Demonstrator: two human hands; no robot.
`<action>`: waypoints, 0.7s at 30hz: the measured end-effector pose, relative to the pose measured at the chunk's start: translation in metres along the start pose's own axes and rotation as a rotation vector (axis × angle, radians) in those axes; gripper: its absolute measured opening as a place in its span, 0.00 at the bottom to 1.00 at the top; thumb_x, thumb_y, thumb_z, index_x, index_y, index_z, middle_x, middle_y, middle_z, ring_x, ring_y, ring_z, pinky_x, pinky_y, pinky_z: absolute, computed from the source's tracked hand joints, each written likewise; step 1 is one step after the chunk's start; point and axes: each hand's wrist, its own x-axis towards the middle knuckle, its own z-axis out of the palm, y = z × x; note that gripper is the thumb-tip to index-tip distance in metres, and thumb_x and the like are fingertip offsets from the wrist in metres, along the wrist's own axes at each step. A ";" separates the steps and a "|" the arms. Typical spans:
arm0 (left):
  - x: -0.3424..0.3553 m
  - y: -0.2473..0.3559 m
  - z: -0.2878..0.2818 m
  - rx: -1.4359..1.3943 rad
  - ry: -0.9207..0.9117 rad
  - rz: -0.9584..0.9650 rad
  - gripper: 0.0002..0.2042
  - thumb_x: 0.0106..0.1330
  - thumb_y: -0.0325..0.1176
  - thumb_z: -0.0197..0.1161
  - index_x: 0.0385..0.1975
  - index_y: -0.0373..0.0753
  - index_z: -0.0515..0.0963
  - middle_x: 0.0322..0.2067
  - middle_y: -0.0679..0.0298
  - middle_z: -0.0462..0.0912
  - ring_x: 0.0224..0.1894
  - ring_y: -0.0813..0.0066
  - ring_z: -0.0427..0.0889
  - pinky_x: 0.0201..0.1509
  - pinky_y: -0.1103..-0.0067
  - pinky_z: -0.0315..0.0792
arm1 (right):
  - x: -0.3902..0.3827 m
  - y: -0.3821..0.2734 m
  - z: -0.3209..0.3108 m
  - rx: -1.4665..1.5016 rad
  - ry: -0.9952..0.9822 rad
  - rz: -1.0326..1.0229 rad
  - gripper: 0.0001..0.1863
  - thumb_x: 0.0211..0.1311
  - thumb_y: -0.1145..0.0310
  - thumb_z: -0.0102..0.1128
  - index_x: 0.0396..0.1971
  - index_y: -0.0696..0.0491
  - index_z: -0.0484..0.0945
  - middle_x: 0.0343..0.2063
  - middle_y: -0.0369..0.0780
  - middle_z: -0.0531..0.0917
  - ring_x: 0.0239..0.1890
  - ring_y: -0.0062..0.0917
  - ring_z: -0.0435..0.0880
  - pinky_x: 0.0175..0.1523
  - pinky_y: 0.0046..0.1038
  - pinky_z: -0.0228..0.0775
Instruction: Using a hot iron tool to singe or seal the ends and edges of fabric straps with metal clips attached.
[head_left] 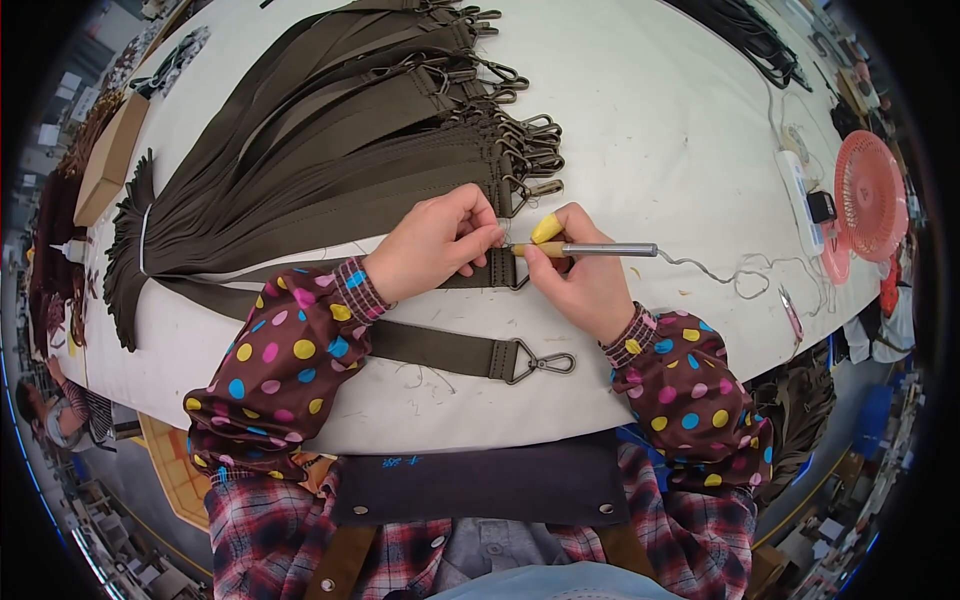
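My right hand [590, 285], with a yellow finger cover on one finger, grips a corded pen-shaped tool [610, 249]. It has a metal barrel and a tan front section, and it points left at the stitched end of a dark olive strap [490, 270]. Above that end my left hand [435, 243] is closed in a pinch; fine threads show by its fingertips, but what it holds is unclear. Nearer me lies another strap [440, 350], its end looped through a metal snap hook [548, 364].
A large bundle of straps [330, 150] with snap hooks fans across the left of the white table [640, 130], tied by a pale band. At right are a power strip [800, 200], a pink basket [870, 195], small snips [791, 312] and the tool's cord [715, 272]. A cardboard box [112, 160] stands far left.
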 end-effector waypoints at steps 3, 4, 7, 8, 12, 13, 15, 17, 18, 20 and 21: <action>0.001 0.000 0.000 0.000 0.000 0.000 0.07 0.66 0.30 0.54 0.30 0.34 0.67 0.27 0.66 0.78 0.25 0.84 0.77 0.26 0.85 0.73 | 0.001 0.000 0.000 -0.009 0.002 0.005 0.10 0.54 0.74 0.60 0.29 0.57 0.66 0.19 0.35 0.73 0.19 0.14 0.70 0.24 0.18 0.63; 0.001 0.000 0.000 -0.002 0.002 -0.002 0.07 0.66 0.30 0.54 0.30 0.34 0.67 0.28 0.65 0.78 0.25 0.84 0.77 0.26 0.85 0.73 | 0.001 0.001 0.000 -0.014 -0.003 -0.001 0.10 0.54 0.74 0.60 0.29 0.57 0.66 0.19 0.35 0.73 0.19 0.14 0.70 0.24 0.18 0.63; 0.001 0.000 0.000 0.006 0.003 -0.006 0.07 0.66 0.30 0.54 0.31 0.34 0.67 0.28 0.65 0.78 0.25 0.84 0.77 0.26 0.85 0.73 | 0.001 0.001 0.000 -0.012 -0.007 -0.004 0.10 0.54 0.74 0.60 0.29 0.57 0.66 0.19 0.35 0.73 0.20 0.15 0.71 0.24 0.18 0.64; 0.001 0.000 0.000 0.007 0.002 -0.006 0.07 0.66 0.30 0.54 0.31 0.34 0.67 0.28 0.65 0.78 0.25 0.84 0.77 0.26 0.85 0.73 | 0.001 0.001 0.000 -0.003 -0.007 -0.004 0.10 0.54 0.74 0.60 0.29 0.58 0.66 0.19 0.35 0.73 0.20 0.15 0.71 0.25 0.18 0.64; 0.001 0.000 0.001 0.014 0.001 -0.009 0.07 0.66 0.30 0.54 0.31 0.34 0.66 0.28 0.65 0.78 0.25 0.84 0.77 0.26 0.85 0.73 | 0.001 0.000 0.001 -0.015 -0.006 -0.008 0.10 0.54 0.74 0.60 0.29 0.58 0.66 0.19 0.36 0.73 0.20 0.15 0.71 0.25 0.18 0.65; 0.001 -0.001 0.001 0.021 -0.001 -0.002 0.07 0.66 0.30 0.54 0.31 0.34 0.66 0.28 0.65 0.78 0.25 0.84 0.77 0.26 0.85 0.73 | 0.001 0.000 0.001 -0.016 -0.006 -0.007 0.10 0.54 0.74 0.60 0.29 0.58 0.66 0.20 0.36 0.73 0.20 0.15 0.71 0.25 0.18 0.65; 0.000 0.001 0.000 0.007 -0.003 -0.020 0.06 0.66 0.30 0.54 0.31 0.35 0.66 0.29 0.66 0.77 0.26 0.85 0.75 0.27 0.87 0.72 | 0.001 0.000 0.001 -0.015 -0.007 -0.007 0.10 0.54 0.74 0.60 0.29 0.58 0.66 0.20 0.36 0.73 0.20 0.15 0.71 0.25 0.18 0.65; 0.000 0.002 0.000 -0.006 -0.004 -0.038 0.06 0.66 0.30 0.54 0.32 0.36 0.66 0.30 0.67 0.77 0.27 0.87 0.74 0.27 0.88 0.71 | 0.001 0.000 0.001 -0.019 -0.004 -0.015 0.10 0.53 0.74 0.60 0.29 0.58 0.66 0.20 0.36 0.74 0.20 0.16 0.72 0.25 0.18 0.65; -0.001 0.003 0.000 -0.023 0.007 -0.048 0.06 0.66 0.30 0.55 0.32 0.36 0.67 0.30 0.67 0.77 0.27 0.86 0.74 0.28 0.87 0.71 | 0.001 0.000 0.001 -0.018 -0.004 -0.016 0.10 0.53 0.74 0.60 0.29 0.58 0.66 0.20 0.36 0.74 0.20 0.16 0.72 0.25 0.18 0.65; -0.002 0.002 -0.001 -0.040 0.016 -0.056 0.06 0.65 0.30 0.56 0.33 0.37 0.67 0.29 0.67 0.77 0.28 0.85 0.74 0.29 0.86 0.71 | 0.000 -0.001 0.000 -0.021 0.009 -0.019 0.10 0.54 0.74 0.60 0.29 0.57 0.66 0.20 0.35 0.74 0.20 0.14 0.71 0.25 0.18 0.64; -0.003 0.001 -0.002 0.151 0.021 0.037 0.08 0.63 0.32 0.58 0.34 0.37 0.67 0.29 0.66 0.77 0.28 0.83 0.75 0.30 0.84 0.72 | 0.000 0.001 0.000 -0.022 0.012 -0.019 0.10 0.54 0.74 0.60 0.29 0.57 0.66 0.20 0.35 0.74 0.20 0.14 0.71 0.25 0.18 0.64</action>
